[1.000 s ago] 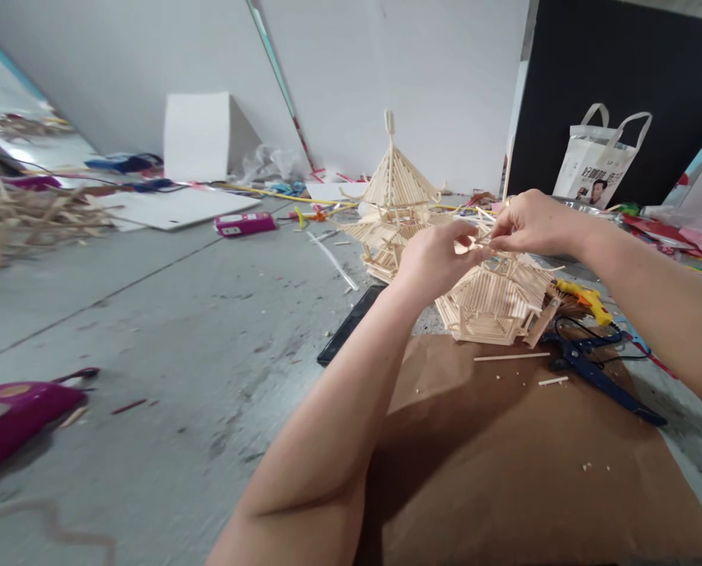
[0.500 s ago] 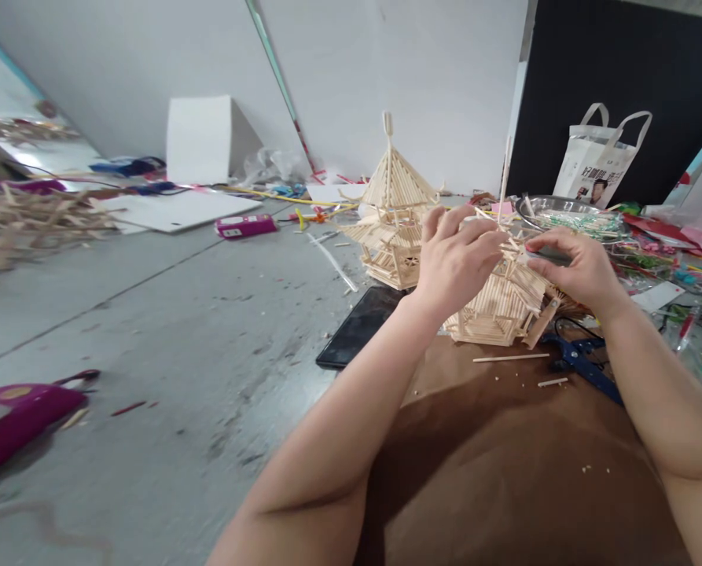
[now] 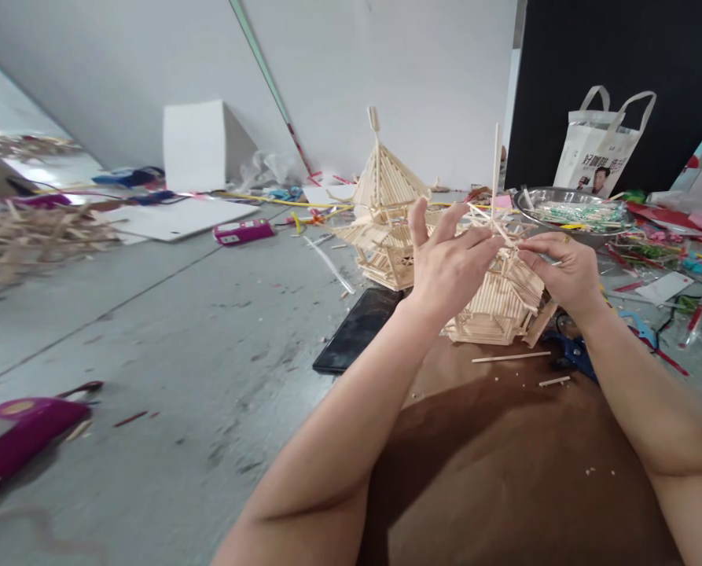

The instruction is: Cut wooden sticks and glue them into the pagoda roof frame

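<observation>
One pale, tiered wooden-stick model [image 3: 492,300], right of centre in the frame, has slatted lower roofing but an apparently unfinished top, where your left hand [image 3: 453,266] spreads two fingers, its grip hidden, and your right hand [image 3: 566,273] pinches, on what being too small to tell.

Near model [image 3: 492,306]: left part behind left hand [image 3: 452,263]. Right hand [image 3: 563,271]: contents of grip too small to tell. Far model [image 3: 379,240]: right side likewise covered. Pliers [image 3: 578,355]: partly behind right forearm [image 3: 639,409]. Mat [image 3: 521,487]: near edge out of frame. Purple item [image 3: 32,428]: cut off, left.
</observation>
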The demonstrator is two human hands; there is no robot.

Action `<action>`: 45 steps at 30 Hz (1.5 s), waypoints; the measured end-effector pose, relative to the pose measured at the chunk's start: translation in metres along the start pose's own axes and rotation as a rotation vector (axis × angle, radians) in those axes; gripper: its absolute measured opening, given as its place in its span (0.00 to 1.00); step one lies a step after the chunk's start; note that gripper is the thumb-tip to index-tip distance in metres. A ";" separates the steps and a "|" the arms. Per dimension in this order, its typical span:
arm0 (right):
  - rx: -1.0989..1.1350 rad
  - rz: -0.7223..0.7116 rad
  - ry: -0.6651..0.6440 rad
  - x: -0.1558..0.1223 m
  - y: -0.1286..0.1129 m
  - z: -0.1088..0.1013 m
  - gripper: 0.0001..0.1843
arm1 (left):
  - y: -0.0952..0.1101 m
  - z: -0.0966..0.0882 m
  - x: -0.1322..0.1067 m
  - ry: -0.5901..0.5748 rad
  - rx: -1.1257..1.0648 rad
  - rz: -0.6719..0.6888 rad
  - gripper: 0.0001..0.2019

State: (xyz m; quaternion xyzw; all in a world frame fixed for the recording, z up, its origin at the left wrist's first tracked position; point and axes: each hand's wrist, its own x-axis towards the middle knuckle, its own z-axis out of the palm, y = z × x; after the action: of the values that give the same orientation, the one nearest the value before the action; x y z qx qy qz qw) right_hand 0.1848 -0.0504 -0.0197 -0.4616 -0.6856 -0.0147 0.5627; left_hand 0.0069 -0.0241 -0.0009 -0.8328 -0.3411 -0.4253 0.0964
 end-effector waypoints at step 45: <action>-0.007 -0.029 0.038 -0.004 -0.006 0.006 0.08 | 0.002 -0.001 0.001 -0.006 -0.008 -0.003 0.12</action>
State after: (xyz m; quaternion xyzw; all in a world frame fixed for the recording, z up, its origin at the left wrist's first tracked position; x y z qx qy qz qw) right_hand 0.1762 -0.0523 -0.0222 -0.4533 -0.6815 -0.0340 0.5736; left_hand 0.0077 -0.0255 0.0010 -0.8340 -0.3409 -0.4242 0.0915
